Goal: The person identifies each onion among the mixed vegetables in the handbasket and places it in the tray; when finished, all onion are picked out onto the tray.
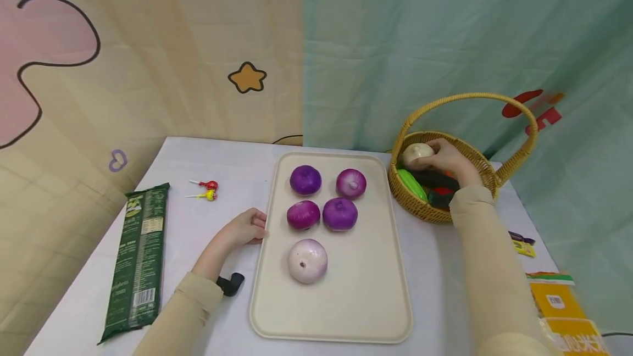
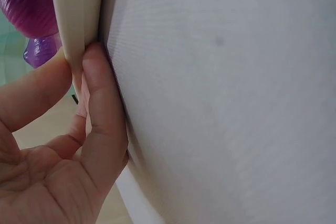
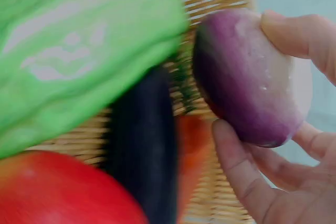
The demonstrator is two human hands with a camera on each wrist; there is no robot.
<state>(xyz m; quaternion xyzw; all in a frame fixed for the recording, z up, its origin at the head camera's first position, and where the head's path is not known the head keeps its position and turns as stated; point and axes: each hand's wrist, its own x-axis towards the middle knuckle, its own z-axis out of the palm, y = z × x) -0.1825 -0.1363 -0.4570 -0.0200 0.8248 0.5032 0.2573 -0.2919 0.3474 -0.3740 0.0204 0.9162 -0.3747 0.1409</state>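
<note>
My right hand [image 1: 442, 161] is inside the wicker basket [image 1: 417, 210], gripping a purple-and-white onion [image 3: 252, 77] between thumb and fingers. Below it in the basket lie a bright green bumpy gourd [image 3: 94, 51], a dark eggplant [image 3: 144, 145] and a red round vegetable [image 3: 68, 192]. At the left edge of the cream tray [image 1: 366, 301], my left hand [image 1: 244, 228] pinches the rim, thumb on top and fingers against its outer side. Several purple onions [image 1: 339, 214] sit on the tray's upper half. A paler onion [image 1: 307, 261] lies nearer its middle.
On the left are a long green package [image 1: 135, 257] and two lollipops [image 1: 210, 195]. A black object [image 1: 231, 283] lies by my left wrist. To the right are small wrapped sweets [image 1: 523, 245] and a yellow bag [image 1: 564, 312]. The basket's tall handle [image 1: 470, 95] arches above my right hand.
</note>
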